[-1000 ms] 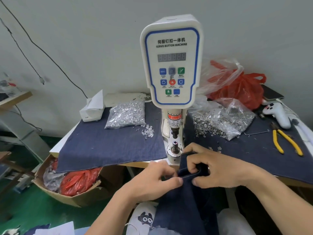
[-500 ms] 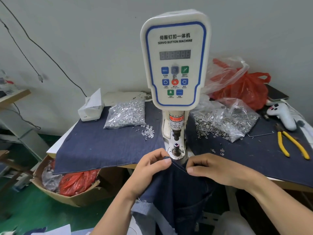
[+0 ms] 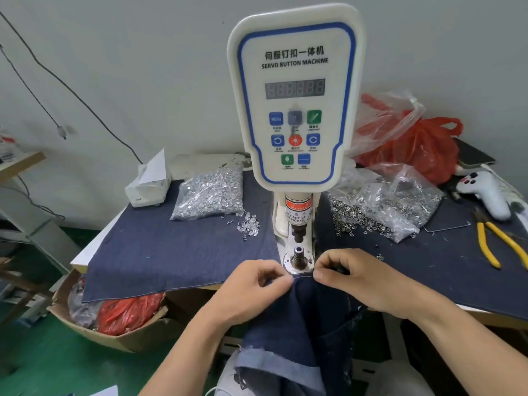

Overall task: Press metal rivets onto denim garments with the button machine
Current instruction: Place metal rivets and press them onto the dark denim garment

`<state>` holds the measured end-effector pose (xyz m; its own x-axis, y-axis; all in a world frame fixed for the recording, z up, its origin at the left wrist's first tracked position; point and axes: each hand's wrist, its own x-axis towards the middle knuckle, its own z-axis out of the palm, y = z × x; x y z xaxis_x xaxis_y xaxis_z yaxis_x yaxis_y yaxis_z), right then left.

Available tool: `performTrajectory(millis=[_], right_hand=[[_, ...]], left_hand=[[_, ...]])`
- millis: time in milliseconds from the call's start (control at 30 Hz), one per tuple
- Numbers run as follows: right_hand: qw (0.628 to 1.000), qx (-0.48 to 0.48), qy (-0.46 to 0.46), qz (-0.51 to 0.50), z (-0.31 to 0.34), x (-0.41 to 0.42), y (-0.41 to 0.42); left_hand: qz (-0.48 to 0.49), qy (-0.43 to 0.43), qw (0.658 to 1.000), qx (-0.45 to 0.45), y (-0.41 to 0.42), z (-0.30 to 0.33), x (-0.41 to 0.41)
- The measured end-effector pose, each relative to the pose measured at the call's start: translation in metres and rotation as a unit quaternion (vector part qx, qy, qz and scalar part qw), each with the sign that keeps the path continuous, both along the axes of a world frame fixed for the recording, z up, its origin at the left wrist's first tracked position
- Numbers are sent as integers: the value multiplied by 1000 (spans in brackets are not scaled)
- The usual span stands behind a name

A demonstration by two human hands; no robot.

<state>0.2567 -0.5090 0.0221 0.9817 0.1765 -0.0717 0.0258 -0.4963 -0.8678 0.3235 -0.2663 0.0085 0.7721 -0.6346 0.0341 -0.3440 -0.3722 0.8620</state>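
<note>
The dark denim garment (image 3: 303, 315), soft with a stitched hem and frayed paler underside, hung lengthwise from the desk (image 3: 94, 247) edge toward the person. Its hem ran left to right just before the steel die (image 3: 298, 254) of the white, rounded plastic button machine (image 3: 294, 95). The left hand (image 3: 251, 290) and right hand (image 3: 357, 278) each pinched that hem. Clear crinkled bags of shiny rivets (image 3: 211, 195) lay on flat denim cloth (image 3: 171, 252).
</note>
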Motion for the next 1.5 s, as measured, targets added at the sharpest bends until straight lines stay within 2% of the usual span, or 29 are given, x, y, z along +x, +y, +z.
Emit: performTrajectory(millis=[33,67,200,400,500,667,967,1200,1400,1500], right_hand=[[1000,22,2,-9,-1,2,0],[999,47,5,-19,-2,3,1],[995,95,21,-36,-4,9,4],[983,162,18,-86,-8,16,13],[967,218,25,-130,-12,17,16],[966,211,40,-143,-14,21,16],[936,303,51,-174,-17,19,14],[915,338,46,-217,-22,20,12],[906,360,40,-220,-25,21,12],[904,366,36,-219,-26,21,12]], left_hand=[[-3,-30,999,35,0,0,3],[6,-37,999,31,-1,0,5],[55,38,989,-128,-10,0,7],[103,50,975,-188,-19,-6,11],[105,50,977,-177,-25,-7,14],[113,94,975,-168,-22,-11,17],[113,126,970,-173,-20,-13,20],[125,154,964,-179,-22,-17,21],[133,193,952,-199,-16,-21,21],[143,186,954,-188,-14,-24,24]])
